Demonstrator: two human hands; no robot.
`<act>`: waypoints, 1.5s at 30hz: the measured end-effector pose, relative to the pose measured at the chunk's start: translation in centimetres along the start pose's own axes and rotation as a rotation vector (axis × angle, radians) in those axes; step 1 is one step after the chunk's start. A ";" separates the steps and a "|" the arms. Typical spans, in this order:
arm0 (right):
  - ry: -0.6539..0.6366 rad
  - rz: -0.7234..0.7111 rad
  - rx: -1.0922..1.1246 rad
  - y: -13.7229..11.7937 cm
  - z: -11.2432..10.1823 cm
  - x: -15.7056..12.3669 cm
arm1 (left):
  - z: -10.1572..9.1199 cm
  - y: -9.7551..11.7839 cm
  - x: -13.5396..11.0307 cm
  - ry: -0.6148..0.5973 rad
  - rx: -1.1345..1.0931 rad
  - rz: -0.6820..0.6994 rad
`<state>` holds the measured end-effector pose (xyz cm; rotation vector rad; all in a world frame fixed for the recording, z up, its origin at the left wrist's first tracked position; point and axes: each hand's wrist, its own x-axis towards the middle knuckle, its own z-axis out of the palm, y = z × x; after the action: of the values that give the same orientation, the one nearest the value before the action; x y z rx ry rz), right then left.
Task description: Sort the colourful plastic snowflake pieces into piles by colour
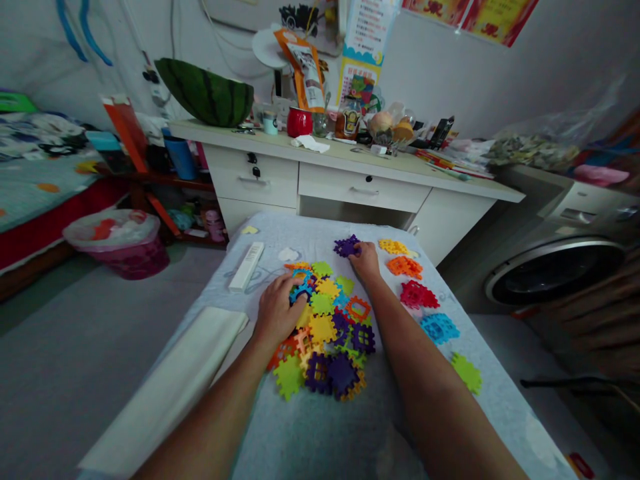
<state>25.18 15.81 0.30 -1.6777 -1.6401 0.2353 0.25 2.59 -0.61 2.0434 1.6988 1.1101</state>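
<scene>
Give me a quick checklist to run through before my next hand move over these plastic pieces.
1. Right hand at the purple cluster: ok, touching it.
2. Firm grip there: cannot tell.
3. Left hand at the mixed pile: ok, at its left edge.
4. All purple together: not ok, more lies in the mixed pile.
5. Red group apart from blue group: ok, a gap shows.
</scene>
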 end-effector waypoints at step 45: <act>-0.511 -0.382 -0.082 -4.1 -0.2 -2.7 | 0.1 -0.3 0.0 -0.008 -0.006 0.010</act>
<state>21.72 12.83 1.96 -1.3916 -2.3388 0.4354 0.13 2.68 -0.82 2.0526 1.6808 1.1072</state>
